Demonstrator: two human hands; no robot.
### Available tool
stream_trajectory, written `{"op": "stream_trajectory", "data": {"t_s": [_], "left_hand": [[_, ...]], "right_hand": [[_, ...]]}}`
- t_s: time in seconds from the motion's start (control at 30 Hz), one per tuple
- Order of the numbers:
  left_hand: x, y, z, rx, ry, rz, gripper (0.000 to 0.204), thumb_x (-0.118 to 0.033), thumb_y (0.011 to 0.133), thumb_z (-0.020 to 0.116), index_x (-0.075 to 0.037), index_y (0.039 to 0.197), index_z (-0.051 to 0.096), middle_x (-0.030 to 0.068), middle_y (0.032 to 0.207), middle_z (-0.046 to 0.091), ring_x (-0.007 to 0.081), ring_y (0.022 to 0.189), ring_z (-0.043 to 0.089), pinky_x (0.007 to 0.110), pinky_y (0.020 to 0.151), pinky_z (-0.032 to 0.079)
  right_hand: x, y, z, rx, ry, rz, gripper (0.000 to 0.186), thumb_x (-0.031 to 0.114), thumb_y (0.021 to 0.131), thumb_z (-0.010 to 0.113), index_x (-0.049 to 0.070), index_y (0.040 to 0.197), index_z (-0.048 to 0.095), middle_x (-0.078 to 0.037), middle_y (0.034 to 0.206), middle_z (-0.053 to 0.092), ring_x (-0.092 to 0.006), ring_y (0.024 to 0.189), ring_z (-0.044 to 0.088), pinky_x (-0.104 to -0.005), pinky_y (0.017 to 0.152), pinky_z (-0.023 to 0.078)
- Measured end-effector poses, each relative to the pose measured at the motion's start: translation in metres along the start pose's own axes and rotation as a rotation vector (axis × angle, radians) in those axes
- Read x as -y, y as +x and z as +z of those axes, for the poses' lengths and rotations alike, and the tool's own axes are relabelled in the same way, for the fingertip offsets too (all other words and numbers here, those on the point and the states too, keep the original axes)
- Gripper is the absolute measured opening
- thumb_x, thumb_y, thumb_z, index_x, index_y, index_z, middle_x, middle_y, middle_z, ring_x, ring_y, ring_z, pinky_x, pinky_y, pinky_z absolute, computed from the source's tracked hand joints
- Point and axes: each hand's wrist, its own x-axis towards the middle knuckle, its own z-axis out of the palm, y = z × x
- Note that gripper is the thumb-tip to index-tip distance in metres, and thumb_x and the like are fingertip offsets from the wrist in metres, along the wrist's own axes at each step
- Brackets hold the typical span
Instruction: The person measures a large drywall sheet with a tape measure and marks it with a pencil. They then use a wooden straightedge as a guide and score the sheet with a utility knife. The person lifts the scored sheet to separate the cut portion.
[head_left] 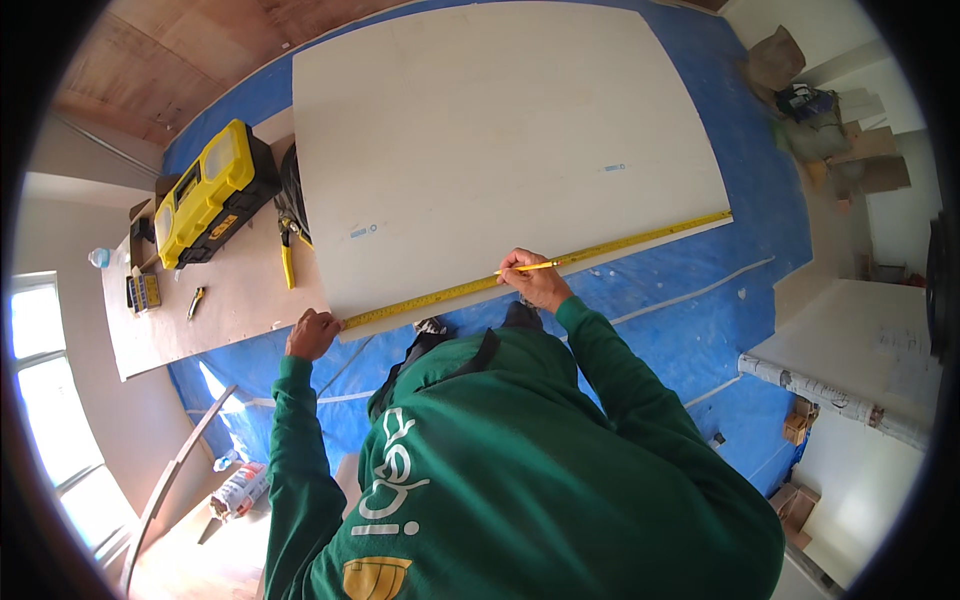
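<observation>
A long yellow tape measure (630, 237) lies stretched along the near edge of a large white board (500, 120). My left hand (313, 333) grips the tape's left end just past the board's lower left corner. My right hand (535, 281) has a yellow pencil (540, 265) in its closed fingers, over the tape near the middle of that edge. Whether the pencil tip touches the board is too small to tell.
Left on a plywood sheet (250, 310) are a yellow-and-black toolbox (210, 190), pliers (288, 260), a utility knife (195, 303) and a small box (143, 292). Blue sheeting (760, 180) covers the floor. A long roll (830, 395) and cardboard scraps (870, 172) lie at right.
</observation>
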Motion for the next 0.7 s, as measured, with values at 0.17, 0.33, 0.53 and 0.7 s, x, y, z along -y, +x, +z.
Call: {"op": "stream_trajectory", "data": {"t_s": [0.17,0.33,0.53,0.7], "left_hand": [[0.004,0.002,0.001,0.026,-0.008,-0.010,0.041,-0.048,0.092,0.069,-0.011,0.105,0.082,0.0178,0.103,0.069,0.0360,0.102,0.069,0.048,0.094,0.055],[0.003,0.002,0.002,0.025,-0.017,0.004,0.042,-0.048,0.091,0.069,-0.010,0.104,0.082,0.0184,0.100,0.071,0.0363,0.100,0.070,0.048,0.092,0.055],[0.003,-0.001,0.000,0.081,-0.049,-0.008,0.046,-0.049,0.091,0.069,-0.006,0.104,0.081,0.0202,0.091,0.075,0.0353,0.090,0.073,0.047,0.084,0.057],[0.007,-0.001,0.004,0.076,-0.072,0.000,0.047,-0.049,0.091,0.069,-0.006,0.103,0.081,0.0177,0.084,0.075,0.0332,0.083,0.074,0.046,0.081,0.057]], "right_hand": [[-0.001,0.012,0.011,0.062,-0.056,0.036,0.021,0.022,0.093,0.069,0.002,0.099,0.068,-0.005,0.089,0.072,-0.0137,0.086,0.066,-0.0326,0.080,0.055],[0.002,0.019,0.026,0.095,-0.060,-0.032,0.019,0.022,0.092,0.071,0.003,0.096,0.068,-0.003,0.087,0.071,-0.0126,0.083,0.063,-0.0322,0.077,0.054],[0.002,0.027,0.035,0.113,-0.131,-0.064,0.018,0.021,0.092,0.072,0.004,0.094,0.067,-0.003,0.089,0.072,-0.0135,0.083,0.065,-0.0335,0.078,0.055],[-0.004,0.027,0.036,0.144,-0.116,-0.041,0.018,0.021,0.092,0.071,0.004,0.094,0.067,-0.005,0.089,0.073,-0.0149,0.084,0.067,-0.0343,0.078,0.055]]}}
